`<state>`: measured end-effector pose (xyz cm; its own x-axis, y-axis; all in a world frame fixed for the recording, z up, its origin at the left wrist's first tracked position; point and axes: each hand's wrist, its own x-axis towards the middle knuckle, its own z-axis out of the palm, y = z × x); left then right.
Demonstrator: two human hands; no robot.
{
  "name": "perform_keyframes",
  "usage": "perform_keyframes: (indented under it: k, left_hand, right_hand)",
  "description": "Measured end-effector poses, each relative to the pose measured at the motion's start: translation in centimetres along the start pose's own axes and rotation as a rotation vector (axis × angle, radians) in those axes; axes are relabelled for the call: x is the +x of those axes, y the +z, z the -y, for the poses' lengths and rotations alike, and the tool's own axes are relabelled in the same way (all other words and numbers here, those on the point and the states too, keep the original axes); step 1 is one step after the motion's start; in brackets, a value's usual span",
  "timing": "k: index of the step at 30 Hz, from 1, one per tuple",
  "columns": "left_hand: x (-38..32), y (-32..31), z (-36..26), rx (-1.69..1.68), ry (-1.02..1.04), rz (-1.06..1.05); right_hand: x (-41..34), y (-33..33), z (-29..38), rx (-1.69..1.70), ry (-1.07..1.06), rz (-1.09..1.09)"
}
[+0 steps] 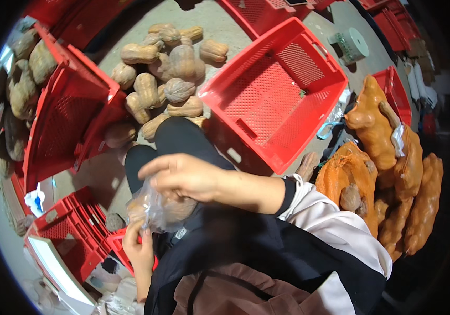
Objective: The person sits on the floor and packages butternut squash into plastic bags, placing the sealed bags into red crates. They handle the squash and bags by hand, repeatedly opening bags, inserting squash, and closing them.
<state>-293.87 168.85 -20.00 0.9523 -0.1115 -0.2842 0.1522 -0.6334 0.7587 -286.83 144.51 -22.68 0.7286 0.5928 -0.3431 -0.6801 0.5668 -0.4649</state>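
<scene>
A clear plastic bag (154, 208) with a tan squash (179, 210) inside rests at my lap. My left hand (138, 240) pinches the lower left edge of the film between thumb and fingers. Above the bag is my right hand (187, 177), slightly blurred, its index finger stretched out to the left. Film reaches up to its fingers, but whether they grip it is hidden. Beyond my knees, butternut-type squashes (146, 90) lie heaped on the floor. Some in the heap look wrapped in clear film, such as one squash (182, 59).
A red plastic crate (272, 98) stands ahead to the right. Orange mesh sacks of squash (370, 126) lie at the right, beside blue-handled scissors (325, 130). Red crates (67, 106) are stacked at the left, near more squashes (22, 90). A white roll (353, 45) stands farther off.
</scene>
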Motion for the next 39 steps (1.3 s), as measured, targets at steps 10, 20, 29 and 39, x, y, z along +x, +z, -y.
perform_keyframes:
  k: [10, 20, 29, 39]
  left_hand:
    - [-1.9, -2.8, 0.4, -0.195, 0.123, 0.187]
    - [5.8, -0.8, 3.1, -0.449, -0.063, 0.026]
    - [8.8, 7.4, -5.8, -0.566, 0.045, 0.330]
    - [7.5, 3.7, 2.4, -0.399, -0.055, 0.183]
  right_hand:
    - [0.8, 0.0, -3.8, -1.210, -0.691, -0.126]
    - [-2.1, -0.6, -3.3, -1.092, -0.975, 0.083]
    - [-18.4, -8.5, 9.5, -1.492, -0.620, -0.731]
    - [-15.5, -52.7, -5.9, -1.254, -0.206, -1.042]
